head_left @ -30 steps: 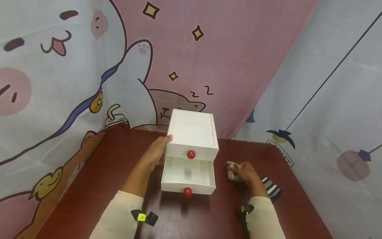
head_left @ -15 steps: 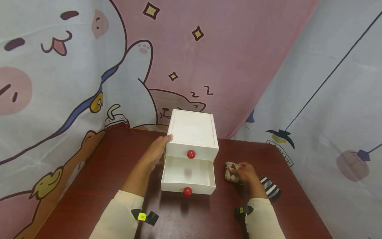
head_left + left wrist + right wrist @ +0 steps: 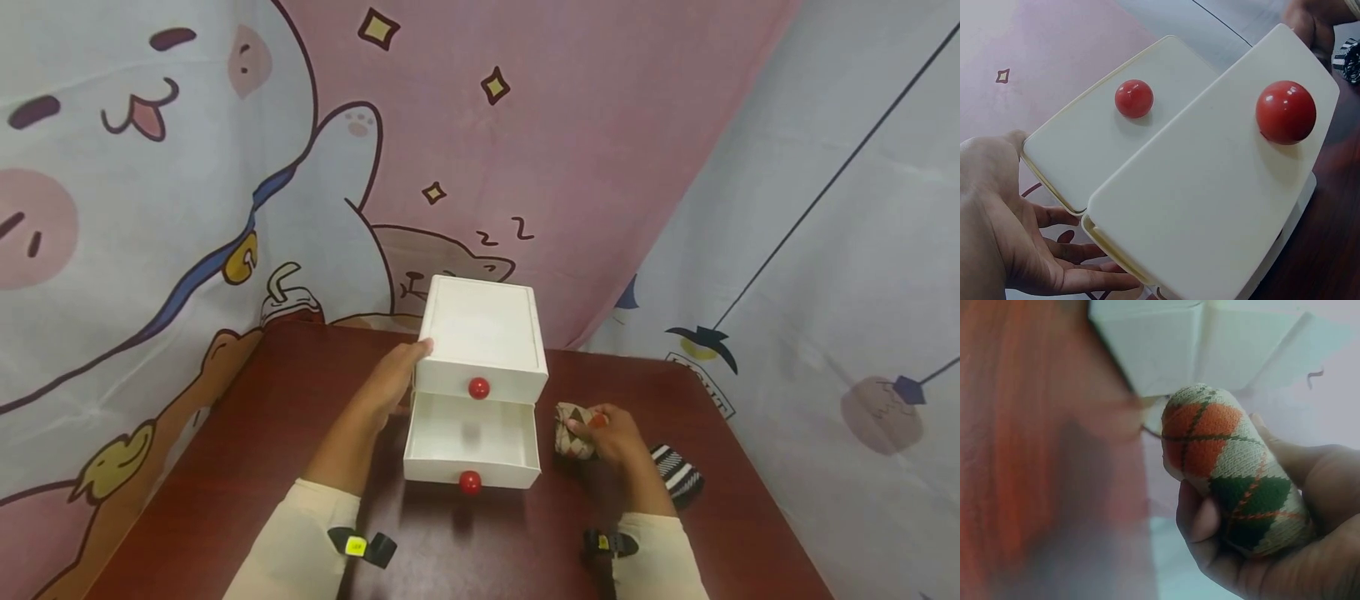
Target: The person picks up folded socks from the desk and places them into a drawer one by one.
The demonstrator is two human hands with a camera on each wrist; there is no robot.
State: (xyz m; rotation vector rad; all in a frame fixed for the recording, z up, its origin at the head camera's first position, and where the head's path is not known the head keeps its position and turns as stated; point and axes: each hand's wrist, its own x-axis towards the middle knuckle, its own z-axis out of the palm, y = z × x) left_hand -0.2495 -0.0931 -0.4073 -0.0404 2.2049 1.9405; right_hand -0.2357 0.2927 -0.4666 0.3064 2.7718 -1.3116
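A white two-drawer box [image 3: 483, 325] stands on the table, its lower drawer [image 3: 506, 473] pulled out and its upper one closed. Each drawer front carries a round red knob [image 3: 1286, 112]. My left hand [image 3: 390, 379] rests against the box's left side, thumb at the top edge. Its fingers [image 3: 1075, 250] extend along that side in the left wrist view. Right of the open drawer, my right hand [image 3: 622, 437] grips a rolled argyle sock [image 3: 1229, 469], beige with orange and green diamonds. The thumb and fingers wrap round the roll.
A folded black-and-white striped sock [image 3: 678, 475] lies on the table beside the right wrist. The dark red-brown table [image 3: 300, 400] meets a cartoon-printed cloth [image 3: 585, 167] at the back and sides.
My right hand has lifted and turned the argyle sock and moved it left, closer to the open drawer. My left hand and the drawer box have stayed in place.
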